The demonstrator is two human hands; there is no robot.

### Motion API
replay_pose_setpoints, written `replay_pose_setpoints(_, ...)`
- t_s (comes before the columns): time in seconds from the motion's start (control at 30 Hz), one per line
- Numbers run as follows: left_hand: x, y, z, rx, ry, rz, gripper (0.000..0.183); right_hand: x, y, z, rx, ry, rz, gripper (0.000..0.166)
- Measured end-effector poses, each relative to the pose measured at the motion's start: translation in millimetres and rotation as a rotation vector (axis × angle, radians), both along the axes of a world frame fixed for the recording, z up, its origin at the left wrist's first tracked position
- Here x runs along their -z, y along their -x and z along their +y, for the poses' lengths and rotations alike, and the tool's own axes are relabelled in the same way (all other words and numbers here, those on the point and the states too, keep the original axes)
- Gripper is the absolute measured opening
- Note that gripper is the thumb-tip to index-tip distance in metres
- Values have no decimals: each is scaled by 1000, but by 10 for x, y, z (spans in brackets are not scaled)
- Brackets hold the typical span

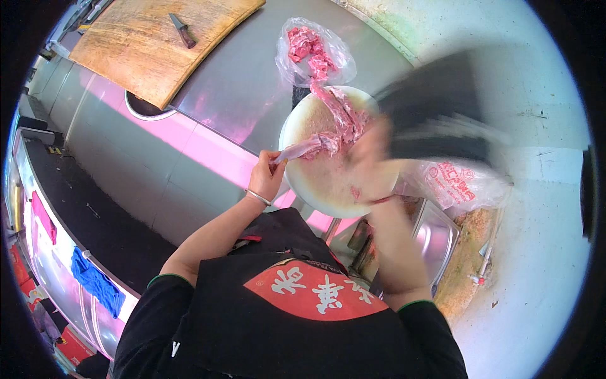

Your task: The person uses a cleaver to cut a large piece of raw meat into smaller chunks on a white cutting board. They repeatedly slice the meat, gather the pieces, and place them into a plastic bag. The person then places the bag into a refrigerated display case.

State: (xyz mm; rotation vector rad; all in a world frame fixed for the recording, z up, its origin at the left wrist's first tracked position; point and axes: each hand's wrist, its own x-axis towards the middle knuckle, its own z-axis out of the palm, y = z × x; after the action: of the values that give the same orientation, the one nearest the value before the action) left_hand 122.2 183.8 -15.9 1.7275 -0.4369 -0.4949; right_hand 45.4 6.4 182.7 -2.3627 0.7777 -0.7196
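A round, pale chopping block [307, 113] stands before me with raw meat on the bone [334, 109] across it. My left hand [267, 175] grips the narrow end of a meaty bone [303, 148] at the block's left edge; a bracelet is round that wrist. Over the block's right side my right hand [374, 147] is blurred by motion. It is closed at a broad dark cleaver [435, 109], also blurred, whose blade reaches out to the right. The cleaver's handle is hidden in the blur. A small scrap of meat [355, 193] lies near the block's front.
A clear plastic bag [348, 57] of cut meat lies behind the block on a metal counter [241, 71]. A knife [182, 31] rests on a wooden board [137, 47] at back left. Right of the block are a printed plastic bag [454, 187] and a metal basin [438, 237].
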Motion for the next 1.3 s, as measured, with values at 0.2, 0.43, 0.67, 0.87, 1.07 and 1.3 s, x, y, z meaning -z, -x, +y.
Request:
replay_pose_setpoints(0.2, -52, -19, 57, -1, -43, -5, 27, 1177, 318, 204, -22, -218, 834, 43)
replay_pose_setpoints(0.43, -94, 45, 1, 77, -126, -128, 29, 1086, 417, -39, 85, -347, 752, 41)
replay_pose_setpoints(0.67, -283, -77, -319, 269, -478, -284, 33, 937, 565, 130, 112, -271, 497, 37)
replay_pose_setpoints(0.87, -200, -1, -139, 285, -396, -479, 36, 1246, 528, 334, 119, -221, 686, 40)
replay_pose_setpoints(1.07, 34, -123, -65, 304, -11, -283, 32, 244, 181, 60, 77, -242, 467, 40)
replay_pose_setpoints(1.3, -42, -125, 3, 220, -21, 14, 13, -1608, -459, 17, -95, -75, -652, 48)
